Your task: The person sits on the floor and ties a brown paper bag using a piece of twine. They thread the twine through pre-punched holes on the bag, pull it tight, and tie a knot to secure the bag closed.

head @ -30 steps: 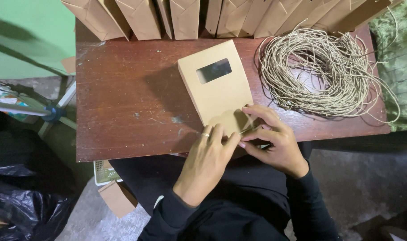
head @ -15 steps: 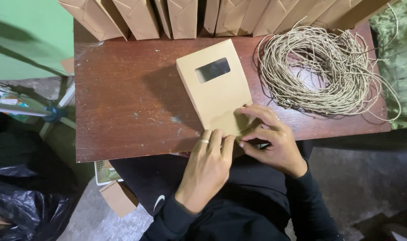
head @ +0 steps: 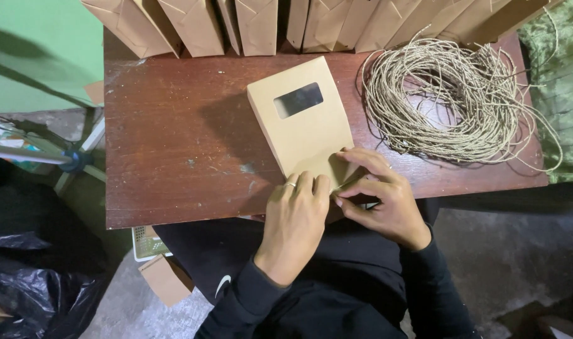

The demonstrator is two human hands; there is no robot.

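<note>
A flat brown paper bag with a rectangular window [head: 302,125] lies mid-surface, its bottom end at the near edge of the dark red wooden surface [head: 173,163]. The left hand [head: 294,220] presses flat on that end; the right hand [head: 377,198] has its grip pinched on the bag's corner fold. Bare wood lies open to the left; a coil of tan twine [head: 447,100] crowds the right.

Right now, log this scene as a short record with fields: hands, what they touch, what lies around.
left hand: flat on the near end of the paper bag
right hand: fingertips pinching the bag's near corner fold
paper bag: brown, flat, with a small window, on the wooden table
twine: loose coil, right of the bag
back row: more brown bags along the far edge
</note>
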